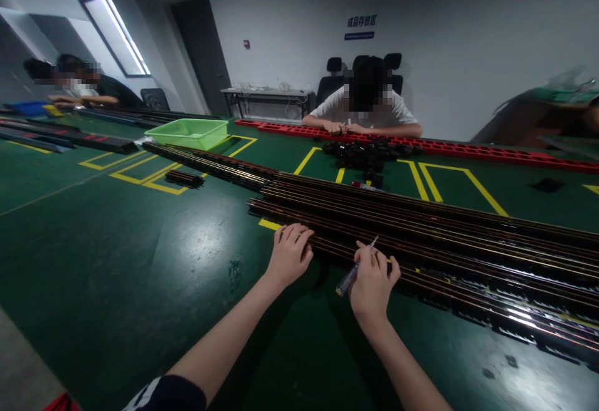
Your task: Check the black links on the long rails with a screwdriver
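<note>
1. Dark strips [449, 242]: centre to right of frame, on green bench [140, 261].
2. My left grip [291, 252]: half-curled at their near edge; cannot tell if holding. Light, steady pressure seems best.
3. My right grip [372, 280]: closed round screwdriver [347, 280]; I'd guard against scratches.

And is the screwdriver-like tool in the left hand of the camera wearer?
No, the tool is in the right hand, while the left hand is at the near edge of the long dark strips.
</note>
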{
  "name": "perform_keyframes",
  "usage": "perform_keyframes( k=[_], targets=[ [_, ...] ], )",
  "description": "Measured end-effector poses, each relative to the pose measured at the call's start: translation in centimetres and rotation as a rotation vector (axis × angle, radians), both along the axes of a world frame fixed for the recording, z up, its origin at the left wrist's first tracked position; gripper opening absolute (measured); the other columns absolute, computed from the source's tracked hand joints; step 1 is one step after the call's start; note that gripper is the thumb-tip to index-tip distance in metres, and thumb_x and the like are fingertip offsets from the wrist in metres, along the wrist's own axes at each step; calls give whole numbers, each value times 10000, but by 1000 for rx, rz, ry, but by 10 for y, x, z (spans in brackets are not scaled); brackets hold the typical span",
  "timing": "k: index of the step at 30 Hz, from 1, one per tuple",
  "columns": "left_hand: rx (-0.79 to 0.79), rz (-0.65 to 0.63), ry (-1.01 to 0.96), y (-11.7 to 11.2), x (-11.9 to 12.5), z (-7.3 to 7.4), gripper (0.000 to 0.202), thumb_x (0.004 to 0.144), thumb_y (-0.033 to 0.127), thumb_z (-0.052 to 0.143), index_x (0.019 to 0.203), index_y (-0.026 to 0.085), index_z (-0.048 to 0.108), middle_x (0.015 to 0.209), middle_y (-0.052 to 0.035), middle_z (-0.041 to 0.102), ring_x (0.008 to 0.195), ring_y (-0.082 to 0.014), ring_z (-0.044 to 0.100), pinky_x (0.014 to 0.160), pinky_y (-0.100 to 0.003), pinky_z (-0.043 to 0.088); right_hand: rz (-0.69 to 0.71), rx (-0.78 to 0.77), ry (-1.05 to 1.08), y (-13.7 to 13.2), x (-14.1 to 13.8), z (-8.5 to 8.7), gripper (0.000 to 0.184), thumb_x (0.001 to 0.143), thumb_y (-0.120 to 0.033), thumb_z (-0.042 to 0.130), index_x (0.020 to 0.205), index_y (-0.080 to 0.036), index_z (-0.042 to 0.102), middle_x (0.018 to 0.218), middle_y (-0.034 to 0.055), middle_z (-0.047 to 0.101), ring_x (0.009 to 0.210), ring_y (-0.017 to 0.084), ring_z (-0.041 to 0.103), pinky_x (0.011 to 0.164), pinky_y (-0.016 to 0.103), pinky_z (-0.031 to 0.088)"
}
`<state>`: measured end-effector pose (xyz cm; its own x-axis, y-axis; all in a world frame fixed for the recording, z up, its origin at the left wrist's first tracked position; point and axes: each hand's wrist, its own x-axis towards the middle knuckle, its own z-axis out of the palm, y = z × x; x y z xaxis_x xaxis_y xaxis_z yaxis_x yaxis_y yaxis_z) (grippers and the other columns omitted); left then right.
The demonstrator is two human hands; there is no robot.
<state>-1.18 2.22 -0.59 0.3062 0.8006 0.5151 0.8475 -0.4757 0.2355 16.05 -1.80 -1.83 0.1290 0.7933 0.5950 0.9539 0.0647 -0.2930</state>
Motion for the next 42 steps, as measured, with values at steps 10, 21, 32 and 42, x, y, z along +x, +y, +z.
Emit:
perform_keyframes(
  k=[10, 21, 32, 42],
  targets=[
    [-93, 173, -137, 6, -4, 0, 196, 884, 167, 386, 982, 180, 555, 1027, -67, 610, 1031, -204, 513, 909, -374, 339, 55, 96, 114, 8, 18, -15, 183, 704, -84, 363, 809, -222, 422, 1031, 72, 654, 926, 257, 505, 903, 441, 232],
    [-341, 142, -198, 15, -8, -4, 281, 939, 265, 330, 814, 189, 569, 865, -24, 625, 920, -194, 532, 833, -346, 377, 112, 143, 288, 7, 27, -7, 147, 674, -115, 349, 779, -212, 384, 985, 69, 667, 822, 215, 521, 768, 353, 264],
    [-426, 88, -239, 17, -10, -5, 315, 931, 309, 335, 794, 212, 601, 870, -12, 654, 935, -199, 545, 858, -373, 377, 117, 174, 391, 10, 36, 3, 132, 657, -109, 348, 732, -217, 359, 890, 58, 691, 791, 212, 573, 767, 352, 290],
    [-431, 71, -296, 18, -9, -6, 324, 920, 326, 343, 857, 225, 645, 927, -21, 675, 950, -207, 563, 873, -402, 384, 64, 199, 581, 8, 33, 10, 117, 819, -255, 404, 864, -190, 491, 890, 82, 696, 825, 217, 615, 834, 400, 342]
  ],
)
